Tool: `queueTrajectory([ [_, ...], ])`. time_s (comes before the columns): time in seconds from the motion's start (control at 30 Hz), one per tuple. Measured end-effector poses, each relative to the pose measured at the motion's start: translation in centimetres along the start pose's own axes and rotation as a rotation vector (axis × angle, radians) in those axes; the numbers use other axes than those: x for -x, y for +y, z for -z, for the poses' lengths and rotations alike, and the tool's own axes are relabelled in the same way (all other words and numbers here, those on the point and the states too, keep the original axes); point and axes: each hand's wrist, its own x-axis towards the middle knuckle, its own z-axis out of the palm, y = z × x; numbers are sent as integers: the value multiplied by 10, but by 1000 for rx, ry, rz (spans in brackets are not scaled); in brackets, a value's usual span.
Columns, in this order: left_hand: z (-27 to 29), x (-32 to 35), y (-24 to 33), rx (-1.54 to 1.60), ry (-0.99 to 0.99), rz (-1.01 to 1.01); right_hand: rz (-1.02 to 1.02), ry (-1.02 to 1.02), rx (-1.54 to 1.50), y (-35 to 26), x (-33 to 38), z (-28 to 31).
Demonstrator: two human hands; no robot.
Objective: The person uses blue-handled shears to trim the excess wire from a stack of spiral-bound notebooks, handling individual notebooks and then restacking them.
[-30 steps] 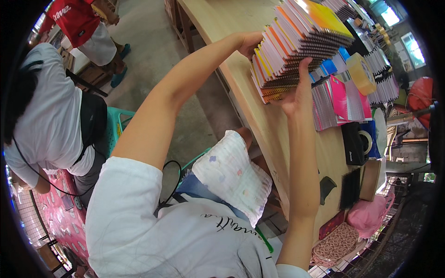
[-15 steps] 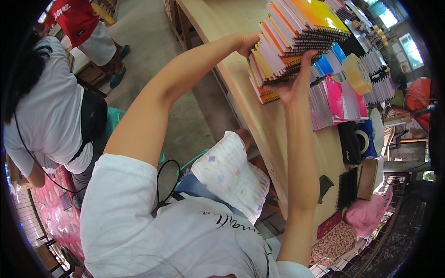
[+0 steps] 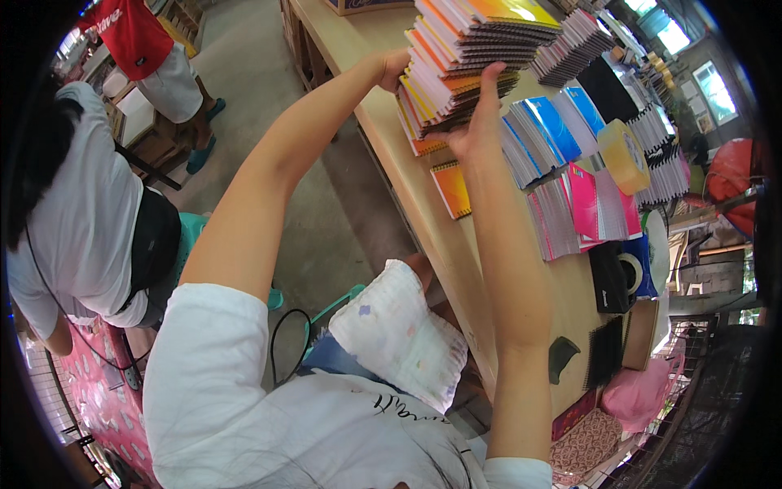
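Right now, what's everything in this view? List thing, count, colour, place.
Notebook stack: one, orange and yellow, between both hands
Small notebook: one, orange, on table
Blue notebooks: several, blue, mid table
Pink notebooks: several, pink, beside blue
Other notebooks: many, white pages, upper right
Tape roll: one, yellowish, by pink notebooks
Ridged piece: one, black, table's right
Bag: one, pink, lower right
Pouch: one, brownish, lower right
Table: one, pale wood, centre right
Cloth: one, white, on lap
Stool: one, green, left
Other people: two, white and red shirts, left
Smaller background items: uncounted
Left hand: one, stack's left
Right hand: one, stack's near side
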Motion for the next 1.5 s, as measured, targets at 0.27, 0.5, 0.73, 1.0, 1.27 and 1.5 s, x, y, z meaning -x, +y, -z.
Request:
queueTrajectory([
  [0.27, 37, -25, 3, -189, -168, 13, -99, 114, -12, 26, -14, 6],
  [0.5, 18, -5, 17, -227, -180, -35, -104, 244, 67, -1, 23, 16],
  [0.73, 7, 58, -25, 114, 121, -377, 274, 375, 545, -23, 146, 131],
  [1.0, -146, 166, -113, -843, 295, -1003, 427, 562, 1610, 4, 283, 181],
  [1.27, -146, 130, -121, -1099, 127, -1083, 604, 384, 1404, 9, 273, 160],
  [1.5, -189, 170, -93, -860, 323, -1233, 1193, 248, 1348, -13, 206, 98],
])
